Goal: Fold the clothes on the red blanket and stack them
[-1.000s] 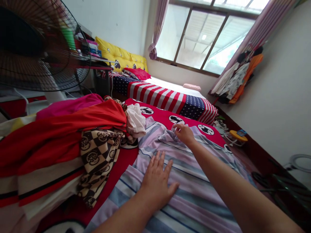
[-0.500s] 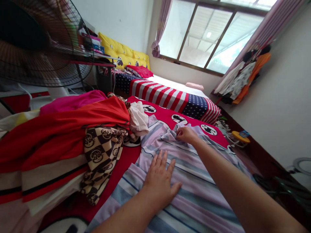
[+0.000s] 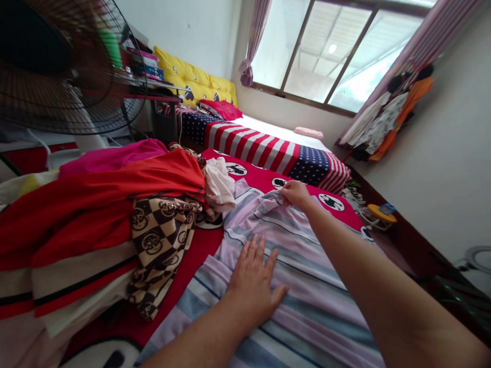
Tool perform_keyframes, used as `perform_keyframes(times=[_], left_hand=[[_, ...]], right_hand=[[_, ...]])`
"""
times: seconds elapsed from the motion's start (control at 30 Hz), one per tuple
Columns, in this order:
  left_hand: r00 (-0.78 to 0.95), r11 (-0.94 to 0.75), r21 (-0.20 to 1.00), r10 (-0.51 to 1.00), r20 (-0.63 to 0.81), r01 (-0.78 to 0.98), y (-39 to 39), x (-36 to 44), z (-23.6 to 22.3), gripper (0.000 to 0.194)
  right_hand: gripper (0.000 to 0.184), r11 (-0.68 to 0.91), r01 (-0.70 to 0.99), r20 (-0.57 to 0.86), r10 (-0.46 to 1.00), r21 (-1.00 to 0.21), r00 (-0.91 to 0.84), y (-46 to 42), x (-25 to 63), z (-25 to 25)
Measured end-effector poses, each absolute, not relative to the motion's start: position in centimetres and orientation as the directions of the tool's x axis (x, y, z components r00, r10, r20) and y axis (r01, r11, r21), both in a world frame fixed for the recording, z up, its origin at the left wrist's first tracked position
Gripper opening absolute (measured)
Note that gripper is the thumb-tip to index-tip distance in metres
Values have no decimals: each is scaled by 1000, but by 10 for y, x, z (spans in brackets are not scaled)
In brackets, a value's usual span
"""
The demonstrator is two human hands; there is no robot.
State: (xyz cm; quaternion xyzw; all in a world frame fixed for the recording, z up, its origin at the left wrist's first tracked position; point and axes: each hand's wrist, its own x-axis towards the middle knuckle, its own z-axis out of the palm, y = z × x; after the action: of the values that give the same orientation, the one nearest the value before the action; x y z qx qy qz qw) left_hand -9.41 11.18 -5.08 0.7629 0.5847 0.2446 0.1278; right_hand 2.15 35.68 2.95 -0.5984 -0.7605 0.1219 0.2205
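A striped shirt (image 3: pixel 307 271) in pale purple, grey and blue lies spread over the red patterned bedding (image 3: pixel 253 176). My left hand (image 3: pixel 253 283) rests flat on the cloth, fingers apart. Farther off, my right hand (image 3: pixel 297 195) pinches a bit of the shirt near its collar, with the fabric bunched and slightly raised at the fingertips. Just left of the shirt is a heap of clothes: a red garment (image 3: pixel 161 179), a brown and tan checked piece (image 3: pixel 163 245) and a crumpled white cloth (image 3: pixel 219 184).
A standing fan (image 3: pixel 76 76) is close at the upper left. Beyond the bedding is another bed with a flag-patterned cover (image 3: pixel 249 145). Hanging clothes (image 3: pixel 387 117) are by the window at right, above a yellow stool (image 3: pixel 381 213).
My right hand has moved a little away from me, lifting and pulling the pinched fabric with it. My left hand stays flat in almost the same spot.
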Motion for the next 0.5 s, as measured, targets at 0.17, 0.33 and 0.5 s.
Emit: perform_keyframes(times=[0.17, 0.33, 0.5], left_hand=[[194, -282, 498, 956, 222, 820, 111, -94, -51, 75], [188, -276, 503, 957, 221, 819, 112, -94, -51, 75], [206, -289, 497, 955, 215, 818, 112, -95, -52, 75]], right_hand=[[38, 293, 821, 233, 952, -490, -200, 357, 3, 9], [39, 368, 814, 338, 914, -450, -226, 340, -31, 11], [30, 430, 801, 197, 903, -416, -382, 310, -84, 7]])
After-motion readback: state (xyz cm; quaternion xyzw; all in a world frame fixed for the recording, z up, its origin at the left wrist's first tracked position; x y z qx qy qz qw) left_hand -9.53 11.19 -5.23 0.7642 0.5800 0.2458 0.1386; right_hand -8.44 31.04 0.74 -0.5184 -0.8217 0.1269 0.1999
